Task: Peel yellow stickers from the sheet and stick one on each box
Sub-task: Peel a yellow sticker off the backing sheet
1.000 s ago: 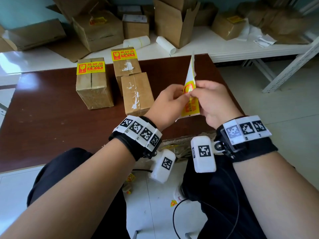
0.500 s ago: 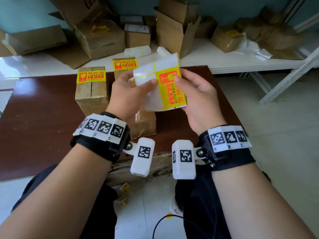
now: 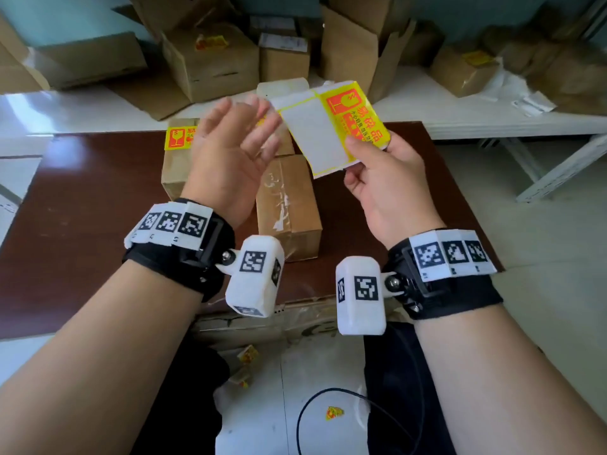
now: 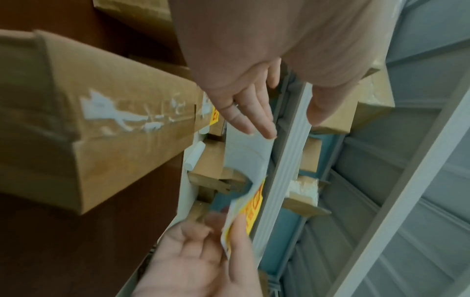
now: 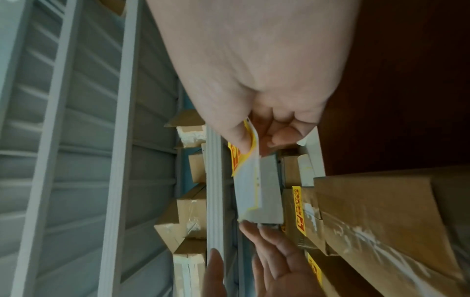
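My right hand (image 3: pixel 377 159) pinches the sticker sheet (image 3: pixel 331 126) between thumb and fingers above the brown table (image 3: pixel 82 224). The sheet is mostly bare white backing with one yellow sticker (image 3: pixel 358 116) left at its right end. My left hand (image 3: pixel 236 139) hovers open beside the sheet's left edge, fingers spread and blurred, holding nothing. Three cardboard boxes stand on the table below. The near box (image 3: pixel 289 208) has no sticker on top. The left box (image 3: pixel 177 159) carries a yellow sticker (image 3: pixel 179 137). The third box is mostly hidden behind my left hand.
A white shelf (image 3: pixel 492 116) behind the table holds several cardboard boxes (image 3: pixel 213 60) and white paper rolls. Yellow sticker scraps (image 3: pixel 334 412) and a black cable (image 3: pixel 328 399) lie on the white floor between my knees. A white rack leg (image 3: pixel 558 169) stands at the right.
Both hands rose with the sheet and turned it flat toward me. My left hand has let go of the sheet and opened; the right hand alone holds it.
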